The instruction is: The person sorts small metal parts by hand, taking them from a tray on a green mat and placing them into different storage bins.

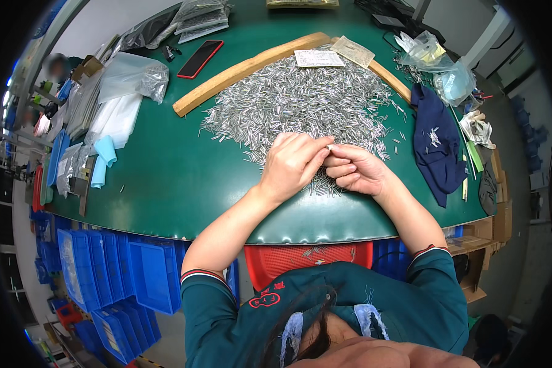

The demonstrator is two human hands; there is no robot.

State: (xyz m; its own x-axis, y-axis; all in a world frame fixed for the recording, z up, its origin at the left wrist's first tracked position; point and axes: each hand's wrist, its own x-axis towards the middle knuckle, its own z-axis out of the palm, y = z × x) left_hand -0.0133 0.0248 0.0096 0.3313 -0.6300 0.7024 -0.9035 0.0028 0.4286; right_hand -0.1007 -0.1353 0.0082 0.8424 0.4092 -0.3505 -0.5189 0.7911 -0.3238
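Left hand (294, 161): over the near edge of the pin heap; thumb and forefinger brought together, other fingers curled; whether they grip anything, cannot tell.

Right hand (357, 168): beside the left, over the same edge; thumb and forefinger pinching a small pale piece (330, 147), too small to identify, other fingers folded.

Heap of slim metal pins (300, 92): loose, silvery, directly beyond and beneath the hands; landmark for this entry.

Step in hand, as judged: fingertip handling of the single piece. The next move seems to call for a steady, light pinch and close sight, the piece being easily dropped among the pins.

Wooden bars: one along the heap's far left side (251, 70), one along its far right (389, 83).

Two paper slips (319, 58): at the heap's far edge.

Red-edged smartphone (200, 59): left of the heap, beyond the left bar.

Clear plastic bags (132, 76): farther left of the heap.

Navy cloth (435, 147): right of the heap, several pins on it.

Red tray (310, 260): nearer the body than the heap, below the green tabletop (184, 165); holds scattered pins.
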